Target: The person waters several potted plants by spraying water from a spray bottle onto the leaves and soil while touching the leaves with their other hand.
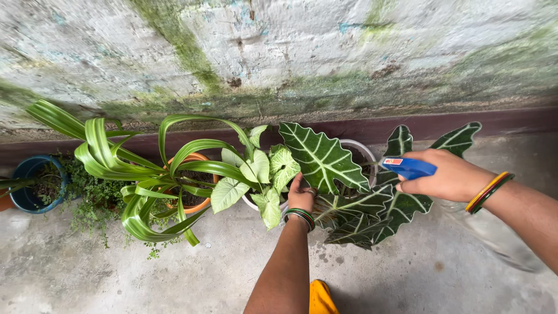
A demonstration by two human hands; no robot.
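My right hand grips a spray bottle with a blue nozzle, the nozzle turned left toward a dark green plant with white-veined arrow leaves. The bottle's clear body hangs below my wrist. My left hand reaches in under the big veined leaf and touches it from below, beside the white pot. Both wrists wear coloured bangles.
A pale green leafy plant stands left of my hand. An orange pot holds a long strap-leaved plant. A blue pot with small trailing greenery sits far left. A mossy stained wall runs behind; concrete floor below.
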